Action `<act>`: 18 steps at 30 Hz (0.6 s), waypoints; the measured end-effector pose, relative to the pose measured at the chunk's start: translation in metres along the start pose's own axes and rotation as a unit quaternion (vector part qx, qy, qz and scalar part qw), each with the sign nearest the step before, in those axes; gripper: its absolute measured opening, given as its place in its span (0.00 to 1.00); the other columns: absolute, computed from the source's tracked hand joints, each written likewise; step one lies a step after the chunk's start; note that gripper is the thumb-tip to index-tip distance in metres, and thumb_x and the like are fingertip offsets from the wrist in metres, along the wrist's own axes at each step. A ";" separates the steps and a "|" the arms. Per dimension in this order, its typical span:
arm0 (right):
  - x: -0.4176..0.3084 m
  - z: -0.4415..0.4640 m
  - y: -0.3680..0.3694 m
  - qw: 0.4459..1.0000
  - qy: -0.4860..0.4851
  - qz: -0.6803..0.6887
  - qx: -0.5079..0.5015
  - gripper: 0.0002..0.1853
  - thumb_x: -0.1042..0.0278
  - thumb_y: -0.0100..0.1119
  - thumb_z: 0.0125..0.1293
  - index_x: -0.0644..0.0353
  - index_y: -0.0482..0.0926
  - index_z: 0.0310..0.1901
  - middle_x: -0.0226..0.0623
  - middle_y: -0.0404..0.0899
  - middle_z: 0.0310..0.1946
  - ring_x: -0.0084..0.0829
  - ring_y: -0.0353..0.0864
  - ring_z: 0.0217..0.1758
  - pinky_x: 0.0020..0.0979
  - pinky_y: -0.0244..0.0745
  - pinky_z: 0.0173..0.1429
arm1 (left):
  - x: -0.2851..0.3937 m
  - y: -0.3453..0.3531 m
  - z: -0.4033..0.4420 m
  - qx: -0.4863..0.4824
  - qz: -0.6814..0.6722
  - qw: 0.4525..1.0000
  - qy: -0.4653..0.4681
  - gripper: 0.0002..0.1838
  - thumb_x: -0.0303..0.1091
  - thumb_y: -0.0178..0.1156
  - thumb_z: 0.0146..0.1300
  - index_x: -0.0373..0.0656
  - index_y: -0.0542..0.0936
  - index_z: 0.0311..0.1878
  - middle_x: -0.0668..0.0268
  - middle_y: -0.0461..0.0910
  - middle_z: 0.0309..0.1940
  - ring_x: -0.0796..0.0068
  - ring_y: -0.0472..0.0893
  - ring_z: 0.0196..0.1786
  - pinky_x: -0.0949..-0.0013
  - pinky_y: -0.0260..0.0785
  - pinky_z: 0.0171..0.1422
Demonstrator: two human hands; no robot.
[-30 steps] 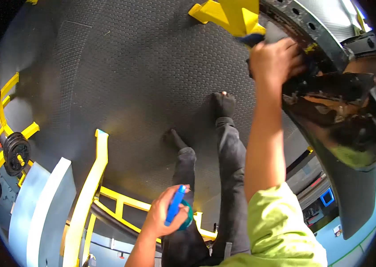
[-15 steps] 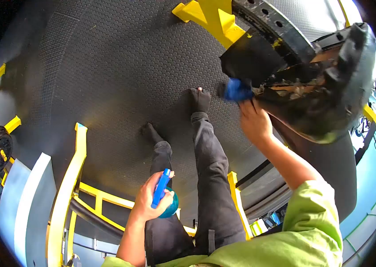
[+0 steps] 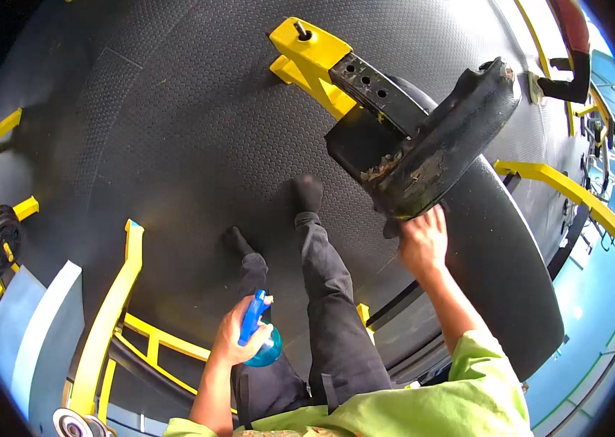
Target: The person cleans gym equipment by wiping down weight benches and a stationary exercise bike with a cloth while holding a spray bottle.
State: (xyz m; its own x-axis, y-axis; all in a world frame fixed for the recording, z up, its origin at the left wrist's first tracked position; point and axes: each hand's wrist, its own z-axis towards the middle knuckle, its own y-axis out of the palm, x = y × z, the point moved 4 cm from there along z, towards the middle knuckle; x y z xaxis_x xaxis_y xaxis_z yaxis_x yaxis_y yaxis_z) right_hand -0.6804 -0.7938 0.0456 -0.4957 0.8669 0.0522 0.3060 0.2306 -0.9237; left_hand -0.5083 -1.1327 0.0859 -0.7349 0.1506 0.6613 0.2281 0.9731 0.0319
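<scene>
At the far left, black weight plates sit on a yellow rack. Next to it a pale, thick-edged panel stands near a yellow post that slants up from the lower edge.

The left hand is closed around the neck of a spray bottle, held in front of the person's dark-trousered legs. Its blue trigger head tilts up, with fingers wrapped about it; the rounded body below is see-through blue-green. Whether that colour is the plastic or a liquid inside, and how full the bottle is, I cannot tell.

Further right, a yellow support carries a black bar with holes, leading to a worn black pad with torn, flaking cover. The right hand is at the pad's lower end, fingertips against its underside; whether it grips anything there is hidden.

Beyond lie a long dark board, a curved yellow frame and, at the upper right, part of another person.
</scene>
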 end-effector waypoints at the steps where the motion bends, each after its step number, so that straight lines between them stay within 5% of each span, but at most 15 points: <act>1: 0.015 0.016 -0.020 0.998 0.022 0.009 0.063 0.20 0.71 0.64 0.43 0.64 0.84 0.43 0.46 0.78 0.54 0.46 0.71 0.65 0.50 0.60 0.71 | 0.000 0.001 0.000 0.007 -0.009 1.000 0.011 0.27 0.30 0.66 0.54 0.40 0.74 0.59 0.57 0.83 0.51 0.67 0.86 0.35 0.65 0.78 0.46; 2: 0.040 0.031 -0.024 0.989 0.145 -0.002 0.020 0.22 0.72 0.64 0.44 0.64 0.82 0.46 0.46 0.77 0.56 0.48 0.69 0.68 0.52 0.61 0.69 | 0.001 0.002 0.002 0.011 -0.017 0.999 0.024 0.27 0.30 0.66 0.54 0.40 0.74 0.59 0.57 0.83 0.51 0.68 0.86 0.35 0.66 0.78 0.46; 6: 0.053 0.057 -0.020 0.992 0.103 0.058 0.041 0.30 0.72 0.63 0.46 0.63 0.77 0.56 0.45 0.71 0.64 0.48 0.63 0.72 0.53 0.56 0.72 | 0.010 0.010 0.008 0.019 -0.052 0.998 -0.035 0.24 0.32 0.66 0.51 0.42 0.78 0.55 0.63 0.84 0.47 0.72 0.80 0.37 0.66 0.74 0.47; 9: -0.007 0.027 -0.024 0.999 0.031 0.042 -0.012 0.19 0.72 0.61 0.43 0.55 0.86 0.42 0.40 0.72 0.60 0.43 0.66 0.67 0.48 0.58 0.66 | 0.007 0.022 0.015 0.011 -0.050 0.998 -0.026 0.25 0.32 0.66 0.51 0.43 0.78 0.55 0.64 0.83 0.46 0.73 0.80 0.37 0.67 0.74 0.47; 11: -0.023 0.012 0.001 0.985 -0.089 0.134 -0.060 0.13 0.68 0.60 0.43 0.52 0.85 0.34 0.30 0.80 0.48 0.35 0.68 0.64 0.41 0.61 0.61 | 0.021 0.029 0.020 0.002 -0.056 0.998 -0.020 0.25 0.32 0.66 0.51 0.43 0.78 0.55 0.65 0.83 0.45 0.74 0.80 0.37 0.67 0.74 0.47; 12: -0.022 0.018 -0.008 0.979 -0.063 0.174 -0.087 0.12 0.72 0.60 0.41 0.55 0.84 0.32 0.32 0.83 0.40 0.37 0.76 0.55 0.38 0.68 0.56 | 0.026 0.031 0.022 -0.002 -0.060 0.998 -0.019 0.25 0.32 0.66 0.51 0.43 0.78 0.56 0.66 0.83 0.44 0.75 0.79 0.36 0.67 0.73 0.46; 15: 0.038 0.047 -0.049 0.922 0.142 0.355 0.067 0.14 0.84 0.55 0.37 0.62 0.82 0.29 0.41 0.82 0.32 0.48 0.80 0.37 0.38 0.78 0.46 | 0.029 0.032 0.025 -0.009 -0.044 0.999 0.019 0.27 0.30 0.65 0.56 0.40 0.74 0.60 0.61 0.82 0.53 0.69 0.86 0.36 0.66 0.77 0.47; 18: 0.140 0.089 -0.121 0.914 0.128 0.255 0.289 0.14 0.80 0.48 0.47 0.66 0.81 0.35 0.38 0.80 0.29 0.34 0.80 0.34 0.31 0.75 0.45 | 0.019 0.033 0.028 0.003 -0.060 0.998 0.012 0.27 0.30 0.65 0.56 0.40 0.73 0.60 0.61 0.82 0.53 0.69 0.86 0.36 0.66 0.77 0.48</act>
State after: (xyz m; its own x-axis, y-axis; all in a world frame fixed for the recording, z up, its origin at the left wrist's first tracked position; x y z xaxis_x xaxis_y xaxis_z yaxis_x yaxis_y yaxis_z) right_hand -0.8589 -0.7397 0.1314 -0.1791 0.8882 -0.4230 -0.0724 -0.4407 -0.8947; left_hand -0.5326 -1.0926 0.0789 -0.7410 0.0293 0.6709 0.1354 0.9850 0.1065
